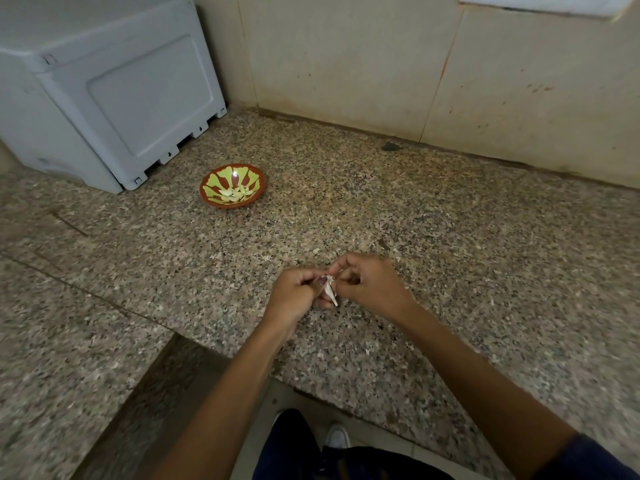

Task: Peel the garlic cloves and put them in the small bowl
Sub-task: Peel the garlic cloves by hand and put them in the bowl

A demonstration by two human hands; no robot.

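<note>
A garlic clove in pale papery skin is held above the granite counter, between both hands. My left hand grips it from the left with thumb and curled fingers. My right hand pinches the skin at its top. The small bowl, red-brown with a yellow-green pattern, stands on the counter further back and to the left. Several peeled cloves lie inside it.
A grey plastic appliance stands at the back left, close to the bowl. A tiled wall runs along the back of the speckled granite counter. The counter's front edge steps back near my legs. Small skin flakes lie near the edge.
</note>
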